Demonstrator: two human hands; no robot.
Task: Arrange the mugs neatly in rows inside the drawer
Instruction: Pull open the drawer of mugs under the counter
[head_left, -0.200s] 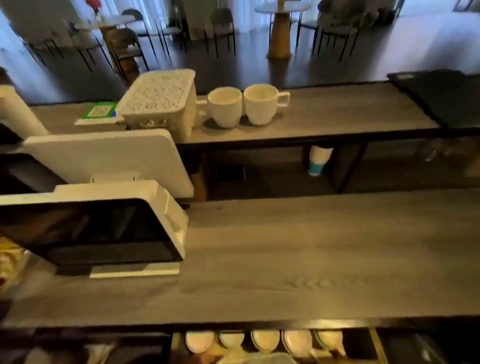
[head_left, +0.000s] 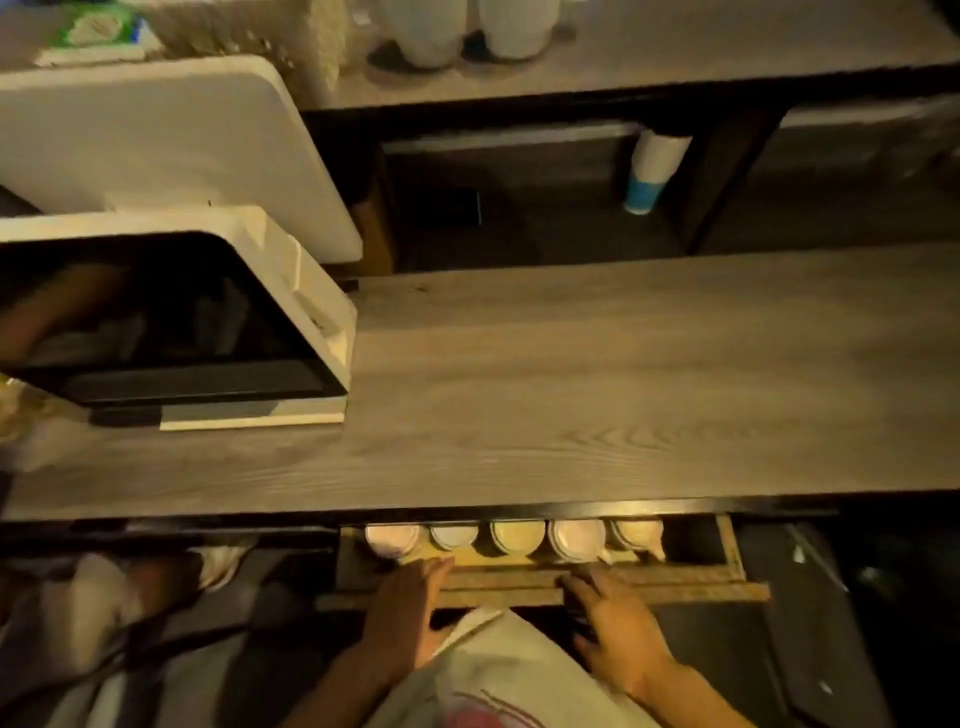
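A wooden drawer (head_left: 675, 584) sticks out a little from under the grey counter (head_left: 623, 389). Inside it, several pale mugs (head_left: 517, 535) stand side by side in one row, partly hidden by the counter edge. My left hand (head_left: 402, 608) rests with straight fingers on the drawer's front edge at the left. My right hand (head_left: 615, 623) lies with spread fingers on the front edge near the middle. Two more white mugs (head_left: 467, 28) stand on the raised shelf at the top, blurred.
A white point-of-sale screen (head_left: 171, 312) with a dark display stands on the counter's left. A second white panel (head_left: 156, 150) rises behind it. A stack of paper cups (head_left: 652, 171) hangs under the upper shelf. A white perforated basket (head_left: 249, 31) sits on the upper shelf.
The view has tilted down toward the drawer. Both hands have come into view on the drawer's front edge. The mugs in the drawer have not moved.
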